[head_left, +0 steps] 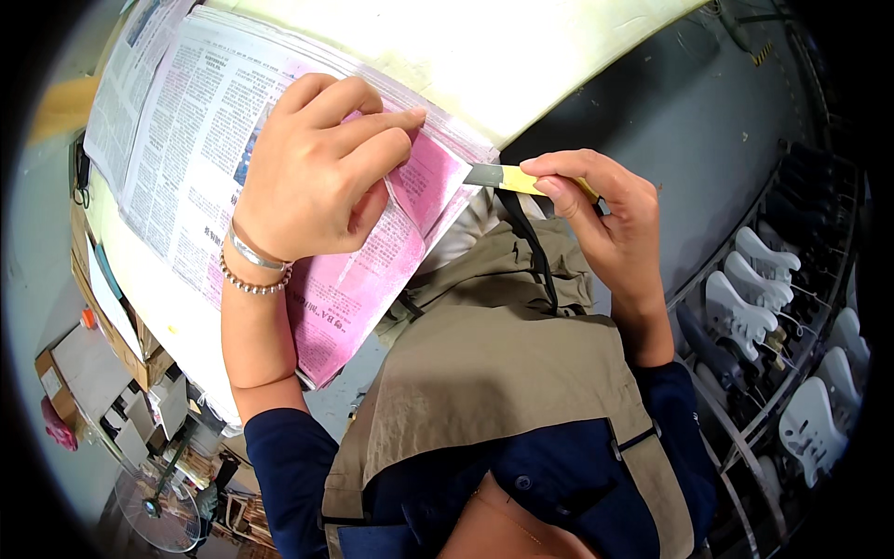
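Note:
My left hand [321, 172] is over a stack of newspaper [200, 121] on a pale table, its fingers curled down. Whatever they pinch is hidden beneath them. Under this hand lies a pink-stained newspaper sheet [340, 307], creased and partly raised near the fingers. At the right, my right hand [605, 205] grips a flat grey blade with a yellow handle [517, 177] between thumb and fingers. The blade points left, its tip at the pink-stained corner of the paper. A silver bangle and a beaded bracelet circle my left wrist.
The pale tabletop [447, 47] extends past the newspapers. On the right, a metal rack [745, 438] carries several white shoe-sole-like pieces [740, 303] and dark ones. A fan [154, 506] and cardboard boxes are at the lower left. A khaki apron [494, 391] covers my front.

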Demonstrator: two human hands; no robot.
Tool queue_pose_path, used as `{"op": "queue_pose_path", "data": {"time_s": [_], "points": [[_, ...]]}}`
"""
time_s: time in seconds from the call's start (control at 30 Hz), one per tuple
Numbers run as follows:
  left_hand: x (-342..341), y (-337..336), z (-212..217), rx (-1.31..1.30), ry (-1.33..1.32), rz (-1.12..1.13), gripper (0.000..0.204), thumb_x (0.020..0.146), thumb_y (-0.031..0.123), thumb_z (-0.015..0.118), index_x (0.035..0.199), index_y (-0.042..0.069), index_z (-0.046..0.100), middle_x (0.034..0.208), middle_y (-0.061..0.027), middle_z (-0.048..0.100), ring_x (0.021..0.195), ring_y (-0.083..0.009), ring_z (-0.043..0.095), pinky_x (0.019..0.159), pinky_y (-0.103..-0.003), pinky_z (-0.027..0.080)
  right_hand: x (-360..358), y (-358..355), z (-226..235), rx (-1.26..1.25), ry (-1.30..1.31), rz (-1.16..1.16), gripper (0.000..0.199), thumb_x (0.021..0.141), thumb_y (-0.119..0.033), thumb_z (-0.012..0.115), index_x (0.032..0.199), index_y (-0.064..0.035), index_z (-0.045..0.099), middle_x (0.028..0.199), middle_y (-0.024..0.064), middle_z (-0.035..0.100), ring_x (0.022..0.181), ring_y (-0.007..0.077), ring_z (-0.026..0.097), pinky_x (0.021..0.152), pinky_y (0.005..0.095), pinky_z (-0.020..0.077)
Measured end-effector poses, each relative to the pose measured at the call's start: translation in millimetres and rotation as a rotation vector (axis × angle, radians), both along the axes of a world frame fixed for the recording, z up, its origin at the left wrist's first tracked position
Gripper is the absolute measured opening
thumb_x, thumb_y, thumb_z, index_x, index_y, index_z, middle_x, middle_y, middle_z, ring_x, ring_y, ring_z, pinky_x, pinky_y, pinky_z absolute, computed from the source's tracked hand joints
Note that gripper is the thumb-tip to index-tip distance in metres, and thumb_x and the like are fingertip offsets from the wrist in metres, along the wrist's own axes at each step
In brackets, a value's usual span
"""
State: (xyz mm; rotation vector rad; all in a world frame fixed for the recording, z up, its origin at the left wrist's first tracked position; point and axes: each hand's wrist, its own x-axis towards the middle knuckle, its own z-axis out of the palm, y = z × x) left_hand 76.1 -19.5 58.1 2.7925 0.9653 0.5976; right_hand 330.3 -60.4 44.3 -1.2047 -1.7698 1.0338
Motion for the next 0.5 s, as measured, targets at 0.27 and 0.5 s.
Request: {"op": "queue_pose_path", "data": {"time_s": [0.27, 0.5], "points": [[-0.2, -0.6, 0.4, 0.033, 0.023, -0.002, 0.032, 0.039, 0.001, 0.057, 0.069, 0.008, 0.050, 0.097, -0.0022, 0.070, 0.081, -0.0259, 0.056, 0.072, -0.035, 0.044, -0.8, 0.2, 1.3, -0.025, -0.004, 0.001, 0.012, 0.083, 0.002, 0.063, 0.095, 0.0004, 0.067, 0.083, 0.0088, 0.067, 0.068, 0.0141, 0.061, 0.060, 0.0237, 0.0470], [1.1, 2.5, -3.2, 0.034, 0.000, -0.023, 0.030, 0.043, 0.003, 0.054, 0.072, 0.007, 0.053, 0.090, -0.0033, 0.066, 0.082, -0.0266, 0.056, 0.075, -0.037, 0.045, -1.6, 1.2, -1.4, -0.008, -0.001, 0.012, 0.013, 0.083, 0.003, 0.062, 0.095, 0.0000, 0.067, 0.083, 0.0088, 0.067, 0.069, 0.0149, 0.062, 0.060, 0.0240, 0.0472]]}}
